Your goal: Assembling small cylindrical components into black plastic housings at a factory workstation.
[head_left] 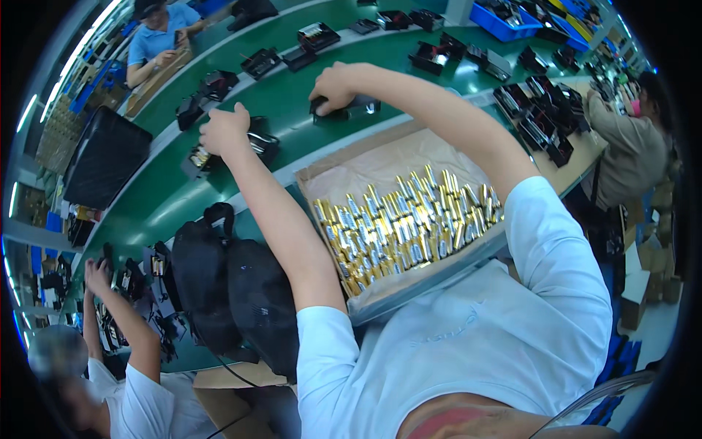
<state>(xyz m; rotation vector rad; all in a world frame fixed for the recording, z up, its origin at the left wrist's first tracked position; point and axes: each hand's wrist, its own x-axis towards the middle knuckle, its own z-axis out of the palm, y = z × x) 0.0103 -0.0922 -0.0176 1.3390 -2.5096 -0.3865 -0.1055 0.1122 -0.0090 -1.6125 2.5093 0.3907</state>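
Note:
My right hand [338, 86] reaches over the green belt with its fingers closed on a black plastic case [357, 110], whose far end looks glossy. My left hand [225, 130] is farther left, fingers curled; what they hold, if anything, is hidden. Close beside it, partly under the wrist, lie a case with silvery cells [197, 158] and another black case [265, 140]. Between my forearms and against my body sits an open cardboard box [311, 174], lined with pale paper. Many gold-and-silver cylindrical batteries [409, 219] stand and lean in it.
Black cases [259, 64] line the curved green conveyor [292, 95]. More are piled at right [545, 117]. A black backpack [256, 300] stands left of the box. Co-workers sit at left [139, 344], far left [162, 44] and right [632, 150]. A blue bin [504, 25] stands far back.

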